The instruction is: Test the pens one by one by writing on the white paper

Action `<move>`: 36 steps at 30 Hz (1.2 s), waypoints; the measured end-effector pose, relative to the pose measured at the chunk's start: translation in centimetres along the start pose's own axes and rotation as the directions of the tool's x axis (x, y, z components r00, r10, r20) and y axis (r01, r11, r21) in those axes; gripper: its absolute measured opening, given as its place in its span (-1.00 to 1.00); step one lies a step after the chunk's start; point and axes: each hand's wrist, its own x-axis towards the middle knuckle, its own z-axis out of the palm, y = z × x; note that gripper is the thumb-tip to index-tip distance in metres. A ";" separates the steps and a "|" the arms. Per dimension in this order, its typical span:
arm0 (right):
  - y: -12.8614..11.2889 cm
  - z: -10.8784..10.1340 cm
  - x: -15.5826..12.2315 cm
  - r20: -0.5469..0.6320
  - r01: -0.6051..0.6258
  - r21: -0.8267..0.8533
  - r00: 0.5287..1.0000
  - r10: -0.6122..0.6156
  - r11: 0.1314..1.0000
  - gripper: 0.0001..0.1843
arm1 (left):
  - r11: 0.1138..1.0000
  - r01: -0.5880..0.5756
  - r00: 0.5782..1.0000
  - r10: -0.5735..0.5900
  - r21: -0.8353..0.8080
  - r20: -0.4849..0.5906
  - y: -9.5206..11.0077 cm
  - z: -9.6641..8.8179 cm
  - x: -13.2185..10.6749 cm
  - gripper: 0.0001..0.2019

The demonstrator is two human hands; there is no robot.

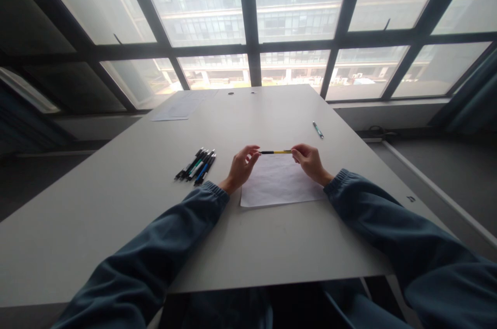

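A black and yellow pen [276, 152] lies level in the air between my two hands, above a sheet of white paper [281, 184]. The fingers of my left hand [243, 164] pinch its black end. At the yellow end, my right hand [309, 161] has thumb and fingers closed on it. To the left of my left hand, a bunch of several pens [197, 165] rests on the table, with black, green and blue barrels. One separate green pen [317, 129] lies beyond my right hand.
The white table [116, 204] reaches away toward large windows. More paper sheets [179, 106] lie at its far left. A small round dark piece [231, 93] sits near the far edge. On the right edge there is a small dark mark or item [410, 198].
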 end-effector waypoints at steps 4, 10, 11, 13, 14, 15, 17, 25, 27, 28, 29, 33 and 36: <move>0.0 0.0 0.0 -0.013 -0.006 -0.018 1.000 0.006 1.000 -0.66 | 0.992 -0.097 0.995 0.098 0.083 -0.008 0.2 0.0 0.1 -0.74; 0.0 0.0 0.0 -0.015 -0.008 0.006 1.000 0.009 1.000 -0.70 | 0.977 -0.169 0.985 0.173 0.129 -0.021 0.6 -0.2 0.2 -0.81; 0.0 0.0 0.0 -0.014 -0.009 0.009 1.000 0.009 1.000 -0.71 | 0.976 -0.173 0.984 0.178 0.130 -0.024 0.6 -0.2 0.2 -0.82; 0.0 0.0 0.0 -0.009 -0.011 0.010 1.000 0.011 1.000 -0.72 | 0.975 -0.179 0.983 0.183 0.129 -0.024 0.6 -0.2 0.2 -0.84; 0.0 0.0 0.0 -0.007 -0.012 0.008 1.000 0.013 1.000 -0.72 | 0.975 -0.181 0.983 0.185 0.128 -0.021 0.6 -0.2 0.2 -0.85; 0.0 0.0 0.0 -0.006 -0.013 0.005 1.000 0.013 1.000 -0.71 | 0.975 -0.183 0.982 0.187 0.126 -0.020 0.6 -0.2 0.2 -0.86; -0.1 0.0 0.0 -0.004 -0.016 0.001 1.000 0.016 1.000 -0.70 | 0.976 -0.183 0.982 0.186 0.122 -0.020 0.5 -0.2 0.2 -0.87; 0.0 0.0 0.1 -0.006 -0.018 0.008 1.000 0.018 1.000 -0.68 | 0.982 -0.157 0.988 0.158 0.109 -0.001 0.3 -0.1 0.2 -0.91; 0.0 0.1 0.0 -0.005 -0.019 0.006 1.000 0.019 1.000 -0.68 | 0.984 -0.144 0.989 0.145 0.103 -0.002 0.2 -0.1 0.2 -0.91; 0.0 0.1 0.0 -0.004 -0.021 0.004 1.000 0.021 1.000 -0.67 | 0.985 -0.138 0.990 0.139 0.103 -0.002 0.2 0.0 0.2 -0.90; 0.0 0.1 0.0 -0.004 -0.022 0.003 1.000 0.023 1.000 -0.66 | 0.986 -0.132 0.991 0.133 0.104 -0.002 0.2 0.0 0.2 -0.89; -0.1 0.1 0.0 0.001 -0.022 0.009 1.000 0.022 1.000 -0.65 | 0.987 -0.120 0.993 0.122 0.104 -0.008 0.2 0.0 0.2 -0.87; -0.1 0.1 0.0 0.002 -0.018 0.010 1.000 0.018 1.000 -0.67 | 0.989 -0.103 0.995 0.104 0.102 0.000 0.2 0.0 0.1 -0.83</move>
